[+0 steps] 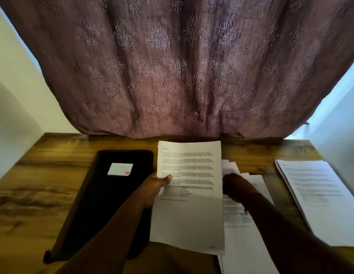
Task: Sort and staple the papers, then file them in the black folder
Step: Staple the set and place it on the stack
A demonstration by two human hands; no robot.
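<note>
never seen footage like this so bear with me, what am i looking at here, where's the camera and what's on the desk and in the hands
There is no machine here. One wide-angle camera sits on a person's head and looks forward and down, so the two arms reaching in from the bottom are that person's own.

The surface is a wooden desk against a patterned curtain. On its left side lies a closed black folder with a white label. At the far right lies a pile of printed papers.

The left hand holds a printed sheet by its left edge, thumb on top. The right hand is partly hidden behind that sheet, above more loose papers in the middle; its fingers look curled, but whether it grips anything is unclear.
</note>
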